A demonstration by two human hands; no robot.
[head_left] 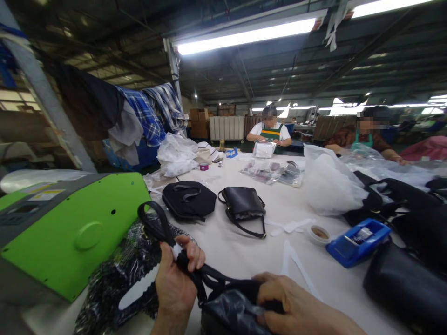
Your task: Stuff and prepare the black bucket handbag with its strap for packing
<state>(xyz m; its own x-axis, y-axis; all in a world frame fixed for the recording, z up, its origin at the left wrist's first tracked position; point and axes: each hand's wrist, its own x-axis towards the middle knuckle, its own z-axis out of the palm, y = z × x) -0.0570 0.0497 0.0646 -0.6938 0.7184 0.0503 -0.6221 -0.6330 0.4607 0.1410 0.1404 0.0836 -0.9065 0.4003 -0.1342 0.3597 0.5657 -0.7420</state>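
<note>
A black handbag [218,307] is in front of me, with crumpled dark plastic showing at its opening. My left hand [179,274] is closed around its black strap [159,223], where a piece of white wrapping shows between the fingers. The strap loops up above that hand. My right hand [289,298] grips the bag's upper edge, fingers curled at the opening. Just beyond lie a black hexagonal bag [190,200] and a small black leather bag [244,202] with its strap on the table.
At left stands a green machine [77,232] beside crumpled black-and-white plastic [104,288]. A blue tape dispenser [358,242], a tape roll [319,234] and several black bags [408,279] lie at right. Two co-workers [268,130] sit across the white table [223,246].
</note>
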